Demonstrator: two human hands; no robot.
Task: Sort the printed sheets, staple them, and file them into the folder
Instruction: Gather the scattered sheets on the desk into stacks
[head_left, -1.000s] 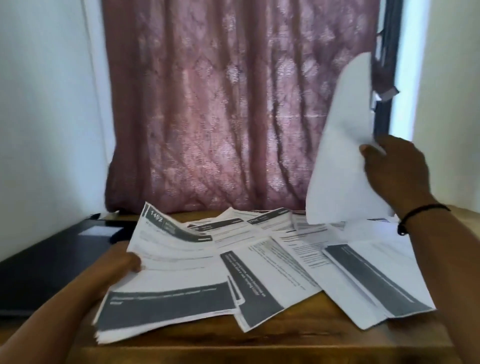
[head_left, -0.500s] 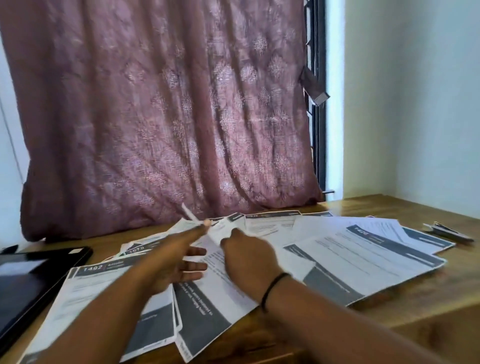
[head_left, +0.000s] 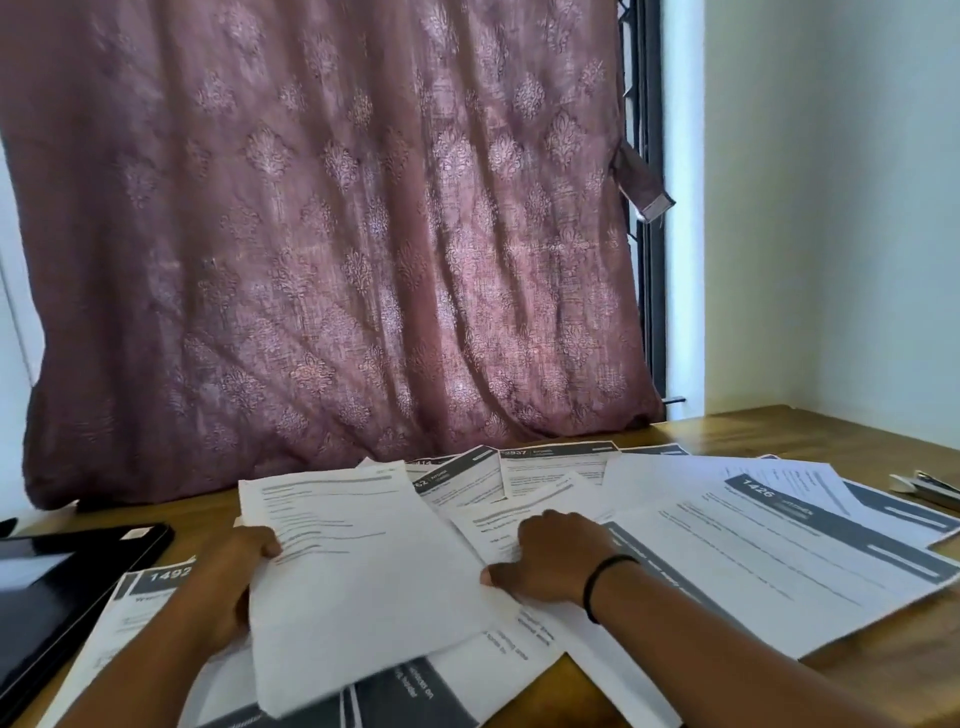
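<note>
Backdrop: mauve curtain (head_left: 332, 234) with a woven floral pattern, hanging in loose folds, bottom hem bunched on the wooden table (head_left: 831, 431) at the back edge. Daylight glows through the fabric, brightest low centre. Right of the curtain: dark metal window frame (head_left: 644, 156), possibly a grille, too narrow a strip to tell. A loose curtain tab (head_left: 644, 187) hangs over it. Bright white strip of window reveal (head_left: 683, 208) next to that, then a pale wall (head_left: 841, 208) with a slight blue-green cast, meeting the table in the right corner. Sliver of white wall (head_left: 13, 312) at far left. Table top is warm brown wood, visible grain.
</note>
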